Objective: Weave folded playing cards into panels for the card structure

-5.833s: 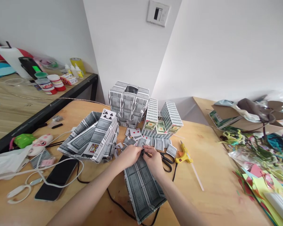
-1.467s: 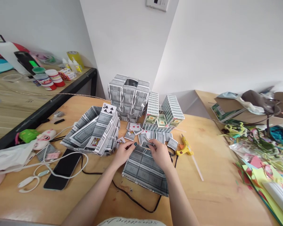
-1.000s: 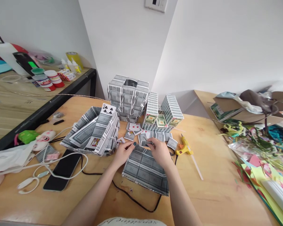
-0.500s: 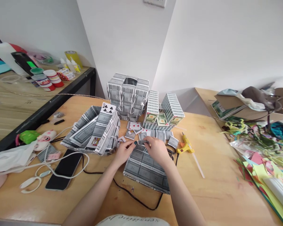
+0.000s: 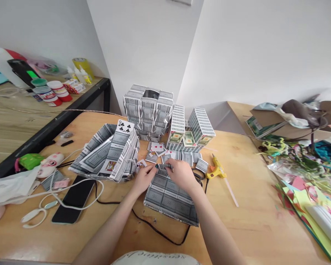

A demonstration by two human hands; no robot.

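Observation:
A flat panel covered in grey patterned playing cards (image 5: 171,198) lies on the table in front of me. Over its far edge, my left hand (image 5: 145,178) and my right hand (image 5: 180,173) pinch opposite ends of a small card piece (image 5: 163,166). Loose playing cards (image 5: 156,147) are scattered just beyond my fingers. To the left stands an open box made of cards (image 5: 110,151), with a nine of clubs (image 5: 125,126) on its upper edge. Behind is a large block built of cards (image 5: 149,112). Right of that block stand stacked card boxes (image 5: 177,127).
A yellow glue gun (image 5: 216,168) with a clear stick lies right of the panel. A black cable (image 5: 154,229) loops around the panel's near side. At left are a phone (image 5: 74,200), white cables and plush items (image 5: 51,163). Coloured scraps (image 5: 300,195) cover the right edge.
The view has shifted slightly. Both hands keep nearly the same position, with the small card piece still between them.

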